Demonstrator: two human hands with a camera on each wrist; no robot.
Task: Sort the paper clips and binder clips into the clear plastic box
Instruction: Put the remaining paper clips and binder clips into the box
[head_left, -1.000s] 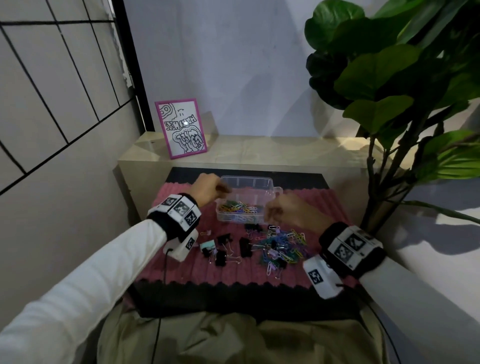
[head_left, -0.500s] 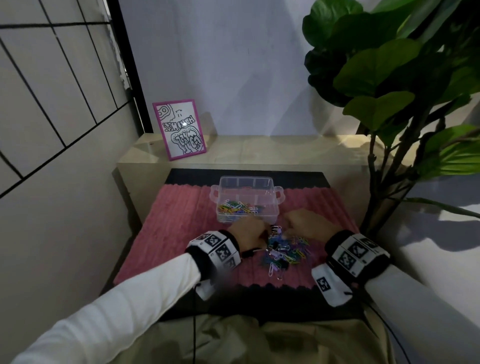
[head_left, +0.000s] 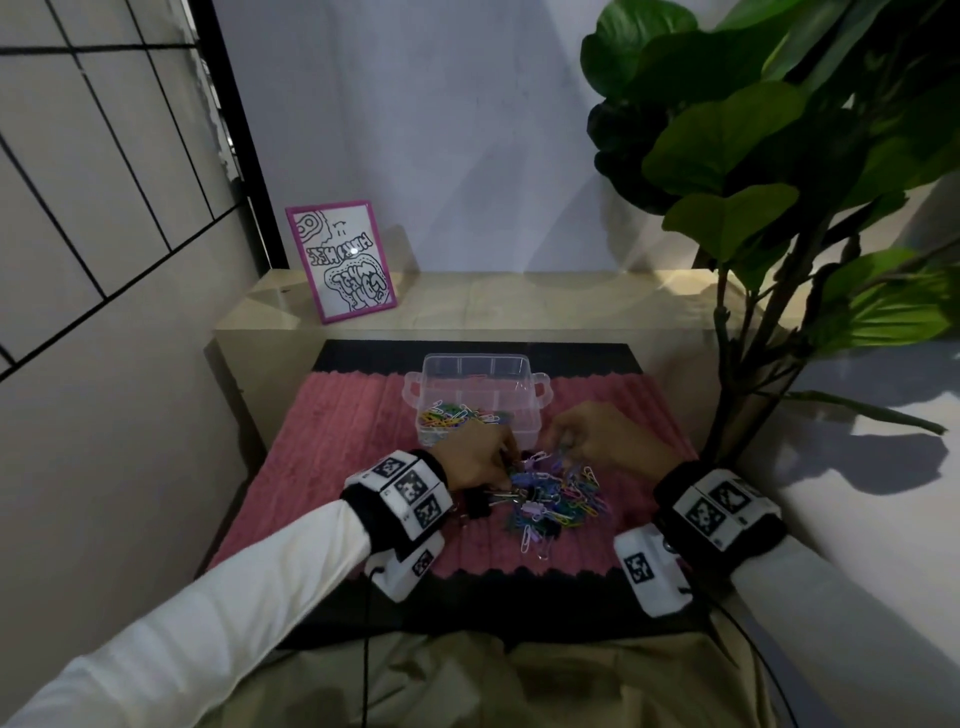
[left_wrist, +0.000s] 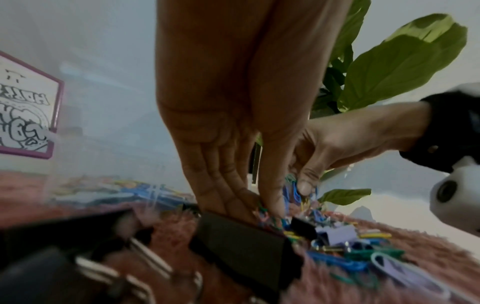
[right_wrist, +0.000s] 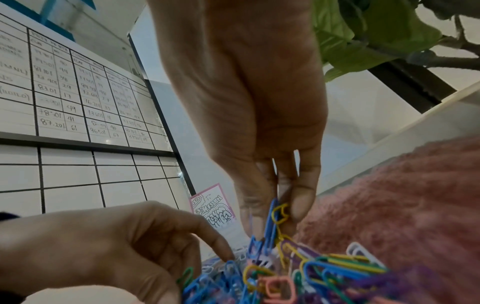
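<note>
The clear plastic box (head_left: 478, 395) stands lidless on the pink ribbed mat (head_left: 332, 447), toward the mat's far edge, with open mat to either side of it and a strip of dark table (head_left: 467, 351) behind. Coloured paper clips already lie in the box's near compartment; the far compartments look bare as far as the head view shows. Just in front of the box, in the middle of the mat, sits the heap of paper clips (head_left: 561, 499), with black binder clips (head_left: 480, 506) at the heap's left edge. Right of the box a leafy plant (head_left: 779, 171) overhangs the mat's right side; behind the box a pink-framed drawing (head_left: 340, 260) leans on a pale ledge.

The left hand (head_left: 475, 457) is down at the heap's left side; the left wrist view shows its fingers (left_wrist: 270, 197) brought together, tips pinching into green and blue clips, right behind a matte black binder clip (left_wrist: 244, 246) with its silver wire handles nearby. The right hand (head_left: 597, 436) works the heap's far right; only the right wrist view shows its fingers (right_wrist: 301, 197) clamped on a blue and a yellow paper clip (right_wrist: 279, 214), lifted from the tangle. That view also shows a gridded whiteboard (right_wrist: 72, 98) with handwritten numbers. The mat's pile looks soft and fuzzy up close; the clips are glossy coated wire loops.
</note>
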